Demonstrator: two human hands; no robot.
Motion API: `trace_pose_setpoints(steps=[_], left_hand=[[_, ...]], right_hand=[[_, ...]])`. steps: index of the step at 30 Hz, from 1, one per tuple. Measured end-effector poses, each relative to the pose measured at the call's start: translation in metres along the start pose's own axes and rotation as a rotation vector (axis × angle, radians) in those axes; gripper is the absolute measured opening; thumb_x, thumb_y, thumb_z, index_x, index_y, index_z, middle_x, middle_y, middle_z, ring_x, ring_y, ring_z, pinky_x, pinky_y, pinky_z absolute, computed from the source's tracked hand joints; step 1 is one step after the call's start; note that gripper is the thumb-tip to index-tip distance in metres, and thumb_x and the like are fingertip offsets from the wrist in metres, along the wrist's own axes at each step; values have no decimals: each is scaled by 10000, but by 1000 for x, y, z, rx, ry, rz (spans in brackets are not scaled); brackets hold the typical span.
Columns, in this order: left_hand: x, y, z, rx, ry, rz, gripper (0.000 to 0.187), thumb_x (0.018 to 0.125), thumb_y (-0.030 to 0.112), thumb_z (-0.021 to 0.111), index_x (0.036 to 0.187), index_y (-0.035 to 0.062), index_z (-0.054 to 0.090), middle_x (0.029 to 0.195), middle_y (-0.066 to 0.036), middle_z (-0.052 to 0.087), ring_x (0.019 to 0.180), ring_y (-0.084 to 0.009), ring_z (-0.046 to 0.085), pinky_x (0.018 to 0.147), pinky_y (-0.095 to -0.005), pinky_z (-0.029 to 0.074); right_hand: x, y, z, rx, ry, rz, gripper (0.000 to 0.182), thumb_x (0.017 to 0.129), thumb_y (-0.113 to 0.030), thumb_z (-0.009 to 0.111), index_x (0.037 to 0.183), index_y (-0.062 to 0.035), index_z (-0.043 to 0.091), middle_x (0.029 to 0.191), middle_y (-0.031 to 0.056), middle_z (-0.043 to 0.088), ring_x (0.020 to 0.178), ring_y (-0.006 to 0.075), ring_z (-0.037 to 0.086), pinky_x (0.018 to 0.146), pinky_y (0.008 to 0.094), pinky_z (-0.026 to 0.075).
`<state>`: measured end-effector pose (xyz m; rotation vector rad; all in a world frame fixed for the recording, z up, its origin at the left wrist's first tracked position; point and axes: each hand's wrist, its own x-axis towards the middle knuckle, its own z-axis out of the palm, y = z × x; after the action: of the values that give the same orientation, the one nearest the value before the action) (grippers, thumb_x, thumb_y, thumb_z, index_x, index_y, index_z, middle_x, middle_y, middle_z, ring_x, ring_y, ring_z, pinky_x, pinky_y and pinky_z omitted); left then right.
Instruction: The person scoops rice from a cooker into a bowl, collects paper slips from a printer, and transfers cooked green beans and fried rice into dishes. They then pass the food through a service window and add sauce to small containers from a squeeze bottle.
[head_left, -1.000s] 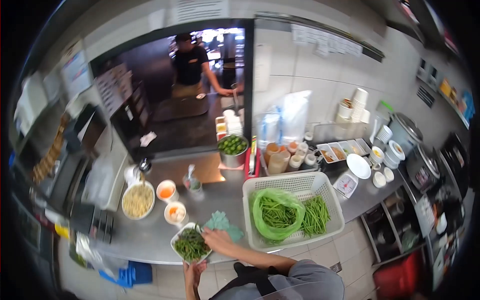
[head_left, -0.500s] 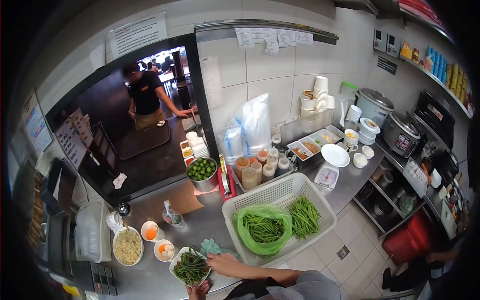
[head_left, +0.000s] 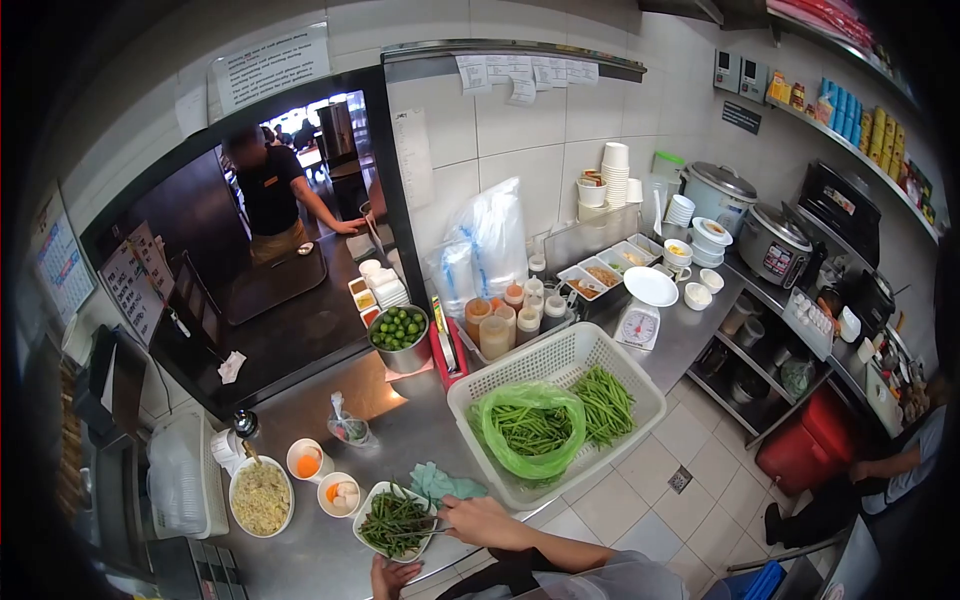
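Observation:
A white bowl (head_left: 424,548) of cooked green beans (head_left: 393,521) stands near the counter's front edge. My left hand (head_left: 393,577) is closed at the bowl's near rim, steadying it. My right hand (head_left: 482,521) grips a thin metal utensil (head_left: 428,531) whose tip reaches into the beans; its exact kind is hidden among them. A crumpled teal cloth (head_left: 440,484) lies just behind my right hand. To the left of the bowl are two white cups (head_left: 340,513), with orange and pale pieces inside, and a larger bowl of yellowish, crumbly food (head_left: 261,497).
At right, a white plastic basket (head_left: 640,418) holds raw green beans and a green bag (head_left: 528,428) of them. Behind stand a pot of green citrus fruit (head_left: 400,345), squeeze bottles (head_left: 500,325) and a scale (head_left: 640,325). One person (head_left: 270,190) is beyond the hatch, another (head_left: 900,470) far right.
The whole view has shifted slightly. My right hand has drawn back a little from the bowl, exposing more of the utensil. More of the person at far right shows.

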<state>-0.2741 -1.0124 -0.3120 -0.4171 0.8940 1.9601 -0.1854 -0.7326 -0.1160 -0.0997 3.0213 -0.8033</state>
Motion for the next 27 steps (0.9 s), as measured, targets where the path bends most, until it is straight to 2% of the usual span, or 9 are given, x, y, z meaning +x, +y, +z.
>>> trace_pose_setpoints(steps=[4, 7, 10, 13, 16, 19, 22, 25, 27], left_hand=[[-8, 32, 0, 487, 154, 431, 516, 927, 456, 358, 1310, 110, 348, 916, -195, 580, 698, -287, 639, 586, -348, 545], [-10, 46, 24, 592, 182, 520, 368, 958, 276, 372, 1267, 77, 348, 838, -126, 591, 608, -237, 637, 515, -315, 548], [16, 39, 6, 669, 190, 565, 384, 961, 266, 364, 1287, 64, 342, 841, -117, 591, 589, -205, 633, 491, -283, 547], [21, 42, 5, 633, 184, 541, 362, 949, 198, 377, 1272, 38, 355, 834, -126, 593, 555, -197, 624, 460, -283, 546], [22, 54, 17, 733, 213, 586, 355, 905, 101, 385, 1248, 13, 364, 805, -146, 595, 529, -212, 617, 434, -309, 547], [30, 69, 24, 823, 236, 541, 415, 854, 37, 375, 1266, 12, 336, 767, -160, 593, 502, -223, 608, 412, -329, 546], [36, 80, 25, 806, 194, 490, 460, 840, 31, 363, 1296, 15, 307, 759, -175, 594, 490, -233, 605, 412, -339, 550], [36, 81, 33, 816, 222, 543, 436, 853, 44, 382, 1285, 12, 334, 806, -185, 602, 485, -231, 604, 404, -342, 547], [33, 84, 53, 963, 206, 575, 416, 861, 62, 402, 1273, 11, 363, 868, -179, 605, 504, -225, 611, 424, -325, 544]], right_hand=[[-5, 4, -4, 0, 28, 48, 295, 802, -249, 599, 1006, -40, 553, 1031, 156, 528, 735, 342, 619, 609, 446, 505], [-3, -1, -8, 5, 24, 160, 315, 842, -289, 558, 1057, -61, 525, 998, 141, 519, 773, 367, 601, 629, 465, 488], [-1, 1, -4, 41, 49, 194, 323, 868, -319, 518, 1054, -55, 523, 1002, 153, 515, 780, 375, 599, 633, 469, 487], [-4, -4, -7, 32, 78, 153, 320, 860, -305, 527, 1001, -18, 528, 1022, 176, 520, 748, 374, 609, 614, 465, 496], [-3, -3, 0, 55, 77, 146, 322, 870, -310, 514, 1005, -18, 526, 1020, 177, 519, 753, 374, 609, 615, 467, 493], [-4, -5, -1, 107, 66, 139, 323, 876, -313, 507, 1007, -18, 526, 1018, 178, 519, 756, 376, 608, 622, 471, 491], [-6, -3, 3, 132, 19, 161, 352, 890, -344, 475, 1079, -48, 502, 1023, 146, 509, 789, 382, 592, 651, 469, 488], [-9, 9, 11, 139, 90, 102, 342, 881, -326, 493, 1037, -24, 524, 1014, 177, 526, 778, 378, 603, 650, 475, 488], [-10, 24, 12, 117, 162, 127, 347, 876, -333, 495, 1048, -34, 528, 1009, 169, 536, 793, 372, 602, 661, 473, 487]])
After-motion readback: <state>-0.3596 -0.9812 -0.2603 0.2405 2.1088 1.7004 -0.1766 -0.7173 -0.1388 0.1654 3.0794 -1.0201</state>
